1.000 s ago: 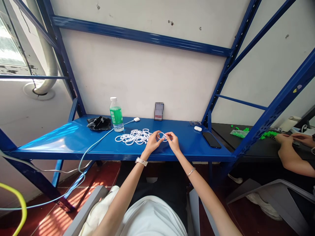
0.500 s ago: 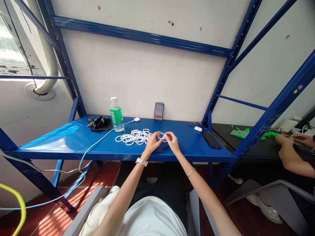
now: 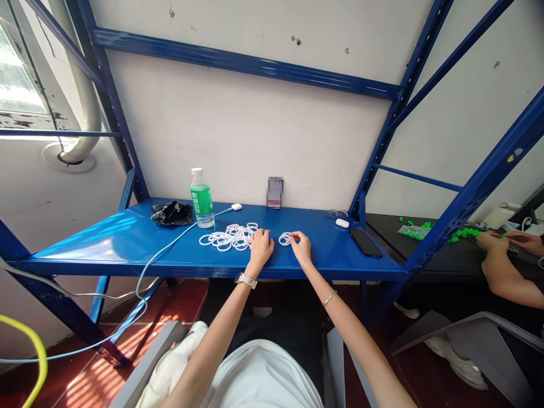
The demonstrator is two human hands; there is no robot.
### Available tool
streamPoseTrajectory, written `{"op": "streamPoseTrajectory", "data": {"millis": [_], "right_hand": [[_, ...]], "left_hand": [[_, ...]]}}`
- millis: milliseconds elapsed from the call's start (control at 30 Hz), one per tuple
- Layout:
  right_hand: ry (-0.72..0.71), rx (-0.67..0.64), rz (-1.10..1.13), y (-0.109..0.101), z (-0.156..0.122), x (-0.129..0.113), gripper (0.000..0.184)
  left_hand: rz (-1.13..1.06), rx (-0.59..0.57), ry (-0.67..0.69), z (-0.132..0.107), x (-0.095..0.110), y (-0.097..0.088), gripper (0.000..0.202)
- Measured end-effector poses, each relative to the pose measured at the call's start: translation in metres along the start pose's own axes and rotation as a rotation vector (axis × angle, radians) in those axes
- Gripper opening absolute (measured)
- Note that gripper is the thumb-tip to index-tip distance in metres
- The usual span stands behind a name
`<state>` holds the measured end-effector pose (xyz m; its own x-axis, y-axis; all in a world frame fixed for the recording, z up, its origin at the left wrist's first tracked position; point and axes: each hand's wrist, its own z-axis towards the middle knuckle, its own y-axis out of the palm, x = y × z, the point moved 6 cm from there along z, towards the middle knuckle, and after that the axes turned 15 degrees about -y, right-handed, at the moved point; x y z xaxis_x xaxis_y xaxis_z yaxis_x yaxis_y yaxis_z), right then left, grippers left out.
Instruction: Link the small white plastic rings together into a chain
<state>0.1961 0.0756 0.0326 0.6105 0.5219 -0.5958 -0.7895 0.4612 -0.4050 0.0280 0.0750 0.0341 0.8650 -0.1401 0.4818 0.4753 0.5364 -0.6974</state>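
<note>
Head view, near edge: from where I stand, both hands work close to the front of the blue tabletop [image 3: 329, 246], a little right of its middle.
Right hand [image 3: 301, 247]: thumb and fingertips are brought together, pinching the right side of a white ring [image 3: 284, 244].
White ring: it sits between the two hands, set apart from the pile; whether it is one loop or several overlapping, or lies quite flat, I can't tell.
Ring's feel: it looks light and thin, probably smooth, rather stiff plastic; I'd expect it to slide easily and take little force, best held by the band between thumb and forefinger.
Left hand [image 3: 262, 247]: palm down, fingers slightly bent over the right end of the pile of white rings [image 3: 232, 238]; whether they are clamped on a ring is hidden.
Half a second back: both hands met at the white ring; now the left has let go and shifted to the pile, leaving the right alone on it.
Right edge: a black phone [image 3: 365, 242] lies near the front corner, with an earphone case [image 3: 342, 223] behind it.
Behind the pile: a bottle [image 3: 202, 201] stands upright, a black bag [image 3: 171, 213] just beside it.
Far edge: a phone-like device [image 3: 275, 192] stands upright by the wall, its screen blurred.
</note>
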Motion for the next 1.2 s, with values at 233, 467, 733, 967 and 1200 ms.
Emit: {"op": "streamPoseTrajectory", "data": {"millis": [233,467,733,967,1200], "right_hand": [[-0.01,-0.008,0.025,0.003,0.0,0.0,0.014],[-0.046,-0.001,0.125,0.006,0.0,0.002,0.016],[-0.043,-0.001,0.177,0.006,0.002,-0.002,0.017],[-0.115,-0.042,0.239,0.007,0.003,-0.012,0.02],[-0.147,-0.081,0.277,0.011,0.002,-0.016,0.026]], "left_hand": [[0.169,-0.111,0.029,-0.001,0.004,0.006,0.034],[0.128,-0.049,0.015,-0.001,0.001,0.006,0.035],[-0.201,0.081,0.101,-0.001,0.007,-0.01,0.034],[-0.477,-0.099,0.206,0.001,0.014,-0.016,0.026],[-0.592,-0.15,0.24,0.002,0.015,-0.014,0.02]]}}
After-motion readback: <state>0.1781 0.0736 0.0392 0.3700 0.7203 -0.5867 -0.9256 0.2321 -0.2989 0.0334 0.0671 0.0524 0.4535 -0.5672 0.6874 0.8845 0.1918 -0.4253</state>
